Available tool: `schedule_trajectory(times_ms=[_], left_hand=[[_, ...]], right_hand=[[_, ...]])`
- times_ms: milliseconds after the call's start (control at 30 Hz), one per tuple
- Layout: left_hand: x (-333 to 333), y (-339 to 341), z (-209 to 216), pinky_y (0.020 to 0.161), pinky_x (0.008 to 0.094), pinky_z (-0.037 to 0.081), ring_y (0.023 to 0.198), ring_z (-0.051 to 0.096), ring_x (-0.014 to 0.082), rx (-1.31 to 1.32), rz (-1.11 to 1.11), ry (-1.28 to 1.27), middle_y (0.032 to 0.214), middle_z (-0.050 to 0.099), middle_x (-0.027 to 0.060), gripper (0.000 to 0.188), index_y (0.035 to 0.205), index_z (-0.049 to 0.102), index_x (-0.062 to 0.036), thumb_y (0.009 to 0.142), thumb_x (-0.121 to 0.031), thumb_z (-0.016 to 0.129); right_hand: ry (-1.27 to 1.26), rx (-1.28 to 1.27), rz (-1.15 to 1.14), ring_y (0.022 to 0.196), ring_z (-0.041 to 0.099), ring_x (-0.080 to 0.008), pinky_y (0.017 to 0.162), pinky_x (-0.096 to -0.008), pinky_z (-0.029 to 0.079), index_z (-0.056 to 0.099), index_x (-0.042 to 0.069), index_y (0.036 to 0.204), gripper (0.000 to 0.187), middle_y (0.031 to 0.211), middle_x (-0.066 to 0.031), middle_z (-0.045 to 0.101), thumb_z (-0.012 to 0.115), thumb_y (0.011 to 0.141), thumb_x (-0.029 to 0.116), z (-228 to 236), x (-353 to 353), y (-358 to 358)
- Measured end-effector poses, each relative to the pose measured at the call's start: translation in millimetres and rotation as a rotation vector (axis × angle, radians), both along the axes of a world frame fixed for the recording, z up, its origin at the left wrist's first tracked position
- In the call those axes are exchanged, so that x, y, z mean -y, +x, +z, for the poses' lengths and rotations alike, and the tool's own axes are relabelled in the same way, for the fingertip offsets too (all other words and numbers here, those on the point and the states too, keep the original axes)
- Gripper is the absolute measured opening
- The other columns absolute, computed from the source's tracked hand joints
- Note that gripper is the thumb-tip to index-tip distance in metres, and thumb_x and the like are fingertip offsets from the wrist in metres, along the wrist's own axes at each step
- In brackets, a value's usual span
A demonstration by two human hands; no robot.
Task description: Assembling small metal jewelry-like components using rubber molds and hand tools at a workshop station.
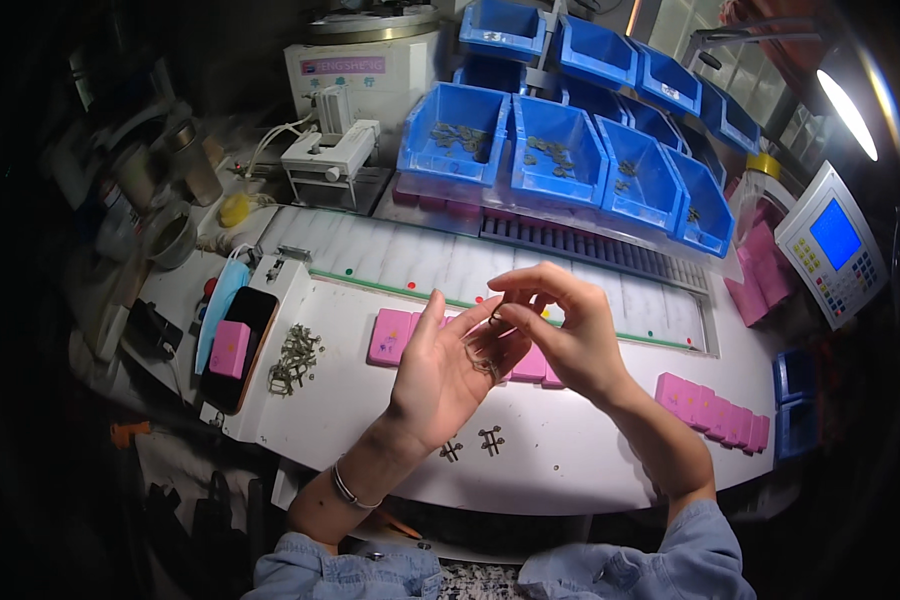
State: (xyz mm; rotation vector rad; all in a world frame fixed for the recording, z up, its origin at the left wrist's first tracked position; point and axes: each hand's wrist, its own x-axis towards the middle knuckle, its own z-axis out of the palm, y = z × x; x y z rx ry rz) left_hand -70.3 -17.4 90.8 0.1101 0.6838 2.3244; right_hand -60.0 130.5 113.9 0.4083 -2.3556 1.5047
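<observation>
My left hand [440,370] is palm up over the white worktable, fingers stretched and slightly cupped. Several small bronze-coloured metal pieces [483,366] lie in it near the fingers. Above those fingers, my right hand [562,325] pinches a small dark metal piece [495,314] between thumb and fingertips; its exact shape is too small to tell. Below my hands, two small metal frame-like pieces [491,440] rest on the table. A loose pile of similar metal parts [296,360] sits to the left. Pink blocks [390,336] stand in a row behind my hands, partly hidden by them.
Blue bins [455,135] with small metal parts rise at the back. More pink blocks [710,412] line the right side. A phone [242,345] carrying a pink block [229,348] lies at left. A keypad device with a blue screen [834,236] and a lit lamp [848,115] stand right.
</observation>
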Motion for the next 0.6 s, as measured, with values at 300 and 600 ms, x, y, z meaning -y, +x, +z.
schedule_trajectory(times_ms=[300,600], left_hand=[[-4.7,-15.3,-5.0,0.09,0.0341,0.04,0.098,0.05,0.0174,-0.024,-0.079,0.033,0.108,0.05,0.0097,0.066,0.124,0.038,0.0024,0.094,-0.052,0.018],[-7.5,-22.4,-4.7,0.087,0.0345,0.042,0.095,0.05,0.0188,-0.048,-0.038,-0.11,0.105,0.049,0.0101,0.065,0.122,0.038,0.0015,0.094,-0.051,0.013]], right_hand=[[0.109,0.154,0.139,0.069,0.058,-0.0206,0.065,-0.0306,0.048,0.064,0.001,0.09,0.018,0.078,-0.0103,0.06,0.065,0.072,0.004,3.4,-4.2,-13.3],[0.313,0.208,0.354,0.071,0.06,-0.0266,0.064,-0.0357,0.047,0.065,0.001,0.086,0.02,0.077,-0.0142,0.061,0.066,0.067,0.007,7.3,-11.5,-37.1]])
